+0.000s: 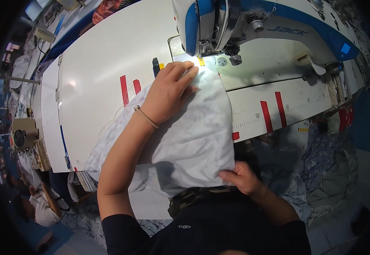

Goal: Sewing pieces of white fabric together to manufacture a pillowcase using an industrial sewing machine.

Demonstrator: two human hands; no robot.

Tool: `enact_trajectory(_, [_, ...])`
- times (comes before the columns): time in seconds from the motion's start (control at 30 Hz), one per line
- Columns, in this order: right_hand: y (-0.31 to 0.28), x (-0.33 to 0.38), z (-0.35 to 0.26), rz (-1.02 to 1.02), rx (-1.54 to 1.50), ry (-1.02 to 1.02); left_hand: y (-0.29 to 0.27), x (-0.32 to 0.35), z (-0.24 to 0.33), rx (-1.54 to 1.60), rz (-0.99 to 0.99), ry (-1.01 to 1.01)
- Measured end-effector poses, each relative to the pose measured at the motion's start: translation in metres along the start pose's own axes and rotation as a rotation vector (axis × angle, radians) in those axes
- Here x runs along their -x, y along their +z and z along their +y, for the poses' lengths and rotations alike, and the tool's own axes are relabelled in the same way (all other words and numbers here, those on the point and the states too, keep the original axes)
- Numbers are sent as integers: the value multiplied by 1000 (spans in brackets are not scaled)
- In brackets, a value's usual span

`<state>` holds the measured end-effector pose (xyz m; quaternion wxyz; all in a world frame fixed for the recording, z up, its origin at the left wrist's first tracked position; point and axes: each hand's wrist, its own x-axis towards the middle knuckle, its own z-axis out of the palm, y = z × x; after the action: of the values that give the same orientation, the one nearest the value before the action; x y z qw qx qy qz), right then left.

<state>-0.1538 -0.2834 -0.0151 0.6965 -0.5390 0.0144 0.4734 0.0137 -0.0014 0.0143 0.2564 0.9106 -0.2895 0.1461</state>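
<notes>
A white cloth with a faint grey pattern [189, 140] lies from the sewing machine's needle area down over the table's near edge and against my lap. My left hand [172, 89], with a thin band at its wrist, rests on the cloth just short of the needle. Its fingers are slightly bent and press on the fabric, with the thumb apart. Down at the right, my right hand [242, 178] pinches the cloth's near right edge between thumb and fingers. The blue and white sewing machine [193, 27] stands over the cloth's far end, its lamp lighting that spot.
Red tape strips [266, 117] mark the white table [91, 85] on both sides. A small black and yellow object [156, 66] sits left of the needle. Heaped fabric [325, 165] lies below at the right. Another person [44, 206] sits at the far left.
</notes>
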Motion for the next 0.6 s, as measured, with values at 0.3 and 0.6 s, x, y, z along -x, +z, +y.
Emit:
enact_trajectory(0.3, [-77,25,-79,767,-167,-568,-7,1,3,99,-122,-120])
enact_trajectory(0.6, [-138,-46,-136,1033,478,-779,12,-2,32,32,12,-291])
